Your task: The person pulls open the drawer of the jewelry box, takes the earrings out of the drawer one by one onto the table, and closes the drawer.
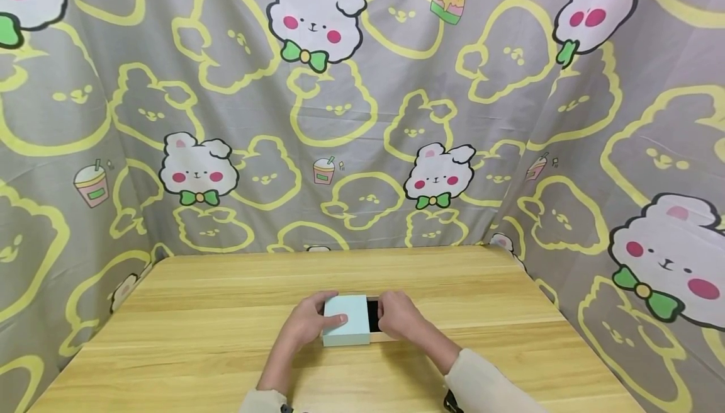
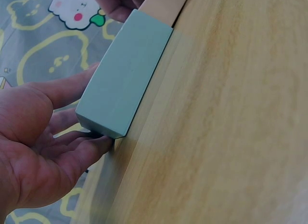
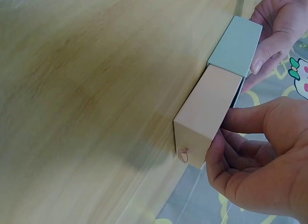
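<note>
A small drawer box stands on the table, its light green sleeve (image 1: 354, 309) on the left and its peach drawer (image 3: 209, 98) pulled partway out to the right. The drawer's inside (image 1: 373, 317) looks black. My left hand (image 1: 306, 322) grips the sleeve, thumb on top and fingers at its far left side. My right hand (image 1: 401, 317) holds the drawer near its outer end with curled fingers; some fingertips are hidden behind the upper edge. A ribbon pull (image 3: 183, 155) hangs on the drawer's end face. Whether anything lies inside is hidden.
The wooden table (image 1: 226, 287) extends all round the box. A grey curtain (image 1: 351, 211) with cartoon rabbits hangs behind the table and along both sides.
</note>
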The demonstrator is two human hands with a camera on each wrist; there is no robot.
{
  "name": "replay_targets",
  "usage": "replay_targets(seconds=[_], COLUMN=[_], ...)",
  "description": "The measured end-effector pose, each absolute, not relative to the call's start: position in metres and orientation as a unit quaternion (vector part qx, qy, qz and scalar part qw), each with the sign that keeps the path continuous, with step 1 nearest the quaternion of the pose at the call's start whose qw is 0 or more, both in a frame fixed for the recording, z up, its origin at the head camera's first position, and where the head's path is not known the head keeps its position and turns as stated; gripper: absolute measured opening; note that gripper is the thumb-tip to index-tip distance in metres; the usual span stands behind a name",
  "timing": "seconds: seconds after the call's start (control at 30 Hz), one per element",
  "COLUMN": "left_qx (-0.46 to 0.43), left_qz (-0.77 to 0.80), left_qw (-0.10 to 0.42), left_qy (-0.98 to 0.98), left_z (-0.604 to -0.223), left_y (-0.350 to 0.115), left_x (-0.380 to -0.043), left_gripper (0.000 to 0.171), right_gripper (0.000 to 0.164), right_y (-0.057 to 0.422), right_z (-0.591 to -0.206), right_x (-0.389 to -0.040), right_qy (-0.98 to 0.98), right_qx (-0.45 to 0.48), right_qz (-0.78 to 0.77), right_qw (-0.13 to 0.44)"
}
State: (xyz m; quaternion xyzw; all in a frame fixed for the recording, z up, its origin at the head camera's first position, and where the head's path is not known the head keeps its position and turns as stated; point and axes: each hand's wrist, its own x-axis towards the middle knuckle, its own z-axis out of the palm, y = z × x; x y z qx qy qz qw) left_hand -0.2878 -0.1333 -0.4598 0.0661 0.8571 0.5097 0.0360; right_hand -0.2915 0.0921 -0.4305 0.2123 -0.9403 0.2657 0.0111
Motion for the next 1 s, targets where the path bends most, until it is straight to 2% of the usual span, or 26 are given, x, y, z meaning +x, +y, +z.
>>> replay_targets(seconds=[0.33, 1.0], left_qx=[0.064, 0.069], left_qz=[0.509, 0.507], left_qw=[0.037, 0.036], left_qy=[0.858, 0.858], left_z=[-0.4600, -0.4607], left_y=[-0.1333, -0.1339], left_x=[-0.2875, -0.2890], left_gripper=[0.069, 0.070], right_gripper=[0.040, 0.032], right_y=[0.0925, 0.0932], right_z=[-0.4322, -0.4295], right_x=[-0.2923, -0.2905], right_qy=[-0.941, -0.939], right_qx=[0.208, 0.221], right_qz=[0.267, 0.265], right_qw=[-0.007, 0.010])
